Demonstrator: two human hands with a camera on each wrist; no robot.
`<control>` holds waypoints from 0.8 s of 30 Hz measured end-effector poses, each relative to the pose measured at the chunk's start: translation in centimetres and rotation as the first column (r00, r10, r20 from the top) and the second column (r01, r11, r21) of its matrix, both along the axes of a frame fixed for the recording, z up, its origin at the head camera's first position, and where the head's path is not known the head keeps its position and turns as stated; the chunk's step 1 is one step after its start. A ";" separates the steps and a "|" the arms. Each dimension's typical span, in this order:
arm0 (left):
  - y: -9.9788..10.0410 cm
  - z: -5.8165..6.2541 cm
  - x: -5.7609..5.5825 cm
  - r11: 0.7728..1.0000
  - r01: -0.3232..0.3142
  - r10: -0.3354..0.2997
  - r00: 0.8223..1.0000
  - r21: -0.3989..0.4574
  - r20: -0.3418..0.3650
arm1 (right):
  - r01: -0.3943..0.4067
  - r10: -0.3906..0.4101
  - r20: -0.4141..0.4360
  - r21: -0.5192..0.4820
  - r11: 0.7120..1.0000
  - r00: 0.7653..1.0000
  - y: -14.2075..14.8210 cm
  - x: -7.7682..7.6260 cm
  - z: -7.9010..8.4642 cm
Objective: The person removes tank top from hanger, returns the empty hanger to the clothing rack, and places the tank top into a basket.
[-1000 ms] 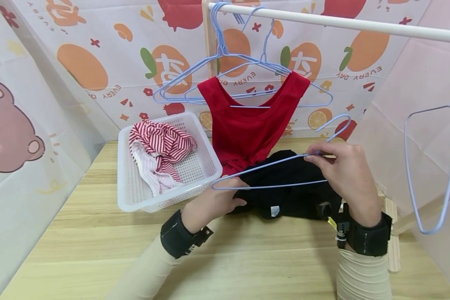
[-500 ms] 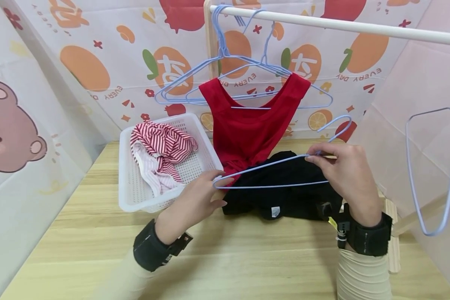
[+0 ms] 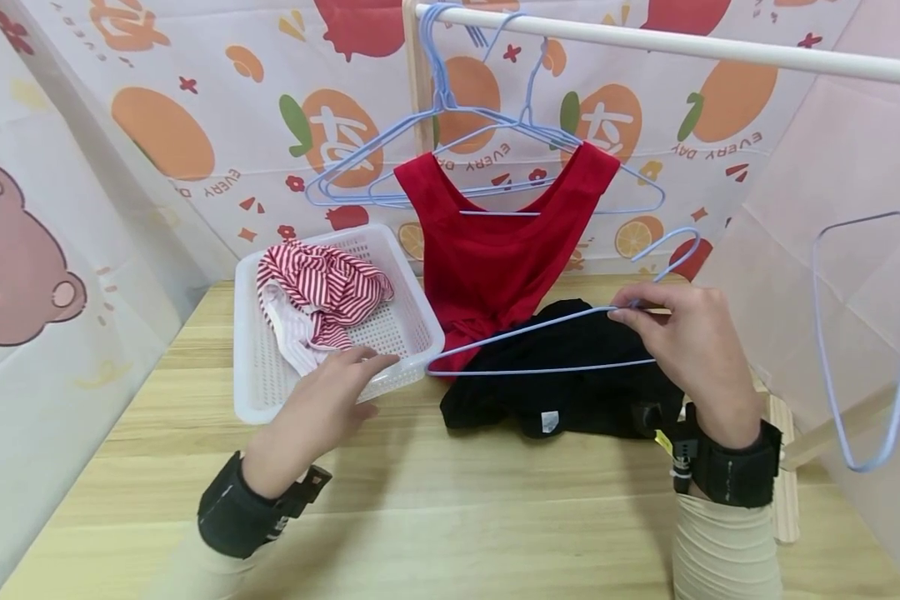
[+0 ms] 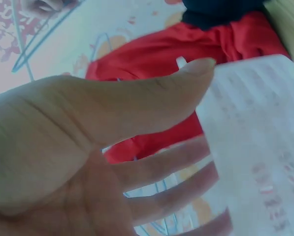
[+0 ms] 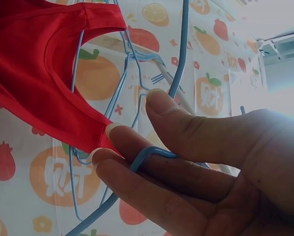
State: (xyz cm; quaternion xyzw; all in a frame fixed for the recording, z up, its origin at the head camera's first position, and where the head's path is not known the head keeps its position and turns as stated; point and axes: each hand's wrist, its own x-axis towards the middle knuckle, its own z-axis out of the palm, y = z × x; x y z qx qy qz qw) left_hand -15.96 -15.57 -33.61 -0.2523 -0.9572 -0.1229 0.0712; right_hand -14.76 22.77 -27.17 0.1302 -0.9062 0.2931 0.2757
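Note:
My right hand (image 3: 693, 354) pinches a light blue wire hanger (image 3: 540, 372) near its neck, hook pointing up and away. In the right wrist view, thumb and fingers close about the bent blue wire (image 5: 151, 152). Beneath the hanger, a black garment (image 3: 495, 400) with a white tag lies crumpled on the table. My left hand (image 3: 311, 417) is at the near rim of a white plastic basket (image 3: 246, 367), fingers extended and thumb apart. The left wrist view hides its fingertips behind the basket wall (image 4: 250, 128). Inside the basket is a red-and-white striped garment (image 3: 322, 287).
A red sleeveless garment (image 3: 495, 250) hangs on a hanger from the white rail (image 3: 682, 46), its lower part reaching the table. Several blue hangers (image 3: 375, 154) crowd the rail's left end. Another hanger (image 3: 896, 383) hangs at far right. Wooden tabletop (image 3: 435, 517) extends in front.
My left hand has left the hanger's left end and the black garment, moving left and toward me to the basket's near rim. The right hand keeps the hanger in nearly the same place.

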 end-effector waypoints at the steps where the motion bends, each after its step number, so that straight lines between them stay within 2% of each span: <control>1: -0.4 0.0 0.0 1.000 -0.005 0.005 1.000 -0.001 0.003 | 0.003 -0.003 0.004 0.001 1.000 1.000 0.0 0.0 0.0; 6: -2.1 -0.2 -0.1 1.000 -0.004 0.004 1.000 -0.001 0.026 | 0.012 -0.012 0.030 -0.002 1.000 0.999 -0.1 0.0 0.2; 16: -4.4 0.5 -0.8 1.000 0.022 -0.019 0.990 -0.016 0.139 | 0.023 -0.023 0.040 -0.002 1.000 0.999 0.0 -0.1 0.1; 20: -4.7 0.8 -1.0 0.999 -0.012 0.023 0.972 -0.048 0.234 | 0.012 -0.012 0.034 0.006 1.000 0.999 0.1 -0.2 0.1; 24: -4.8 0.9 -1.2 0.997 -0.024 0.045 0.954 -0.074 0.296 | 0.005 -0.005 0.051 0.008 1.000 0.999 0.1 -0.3 0.1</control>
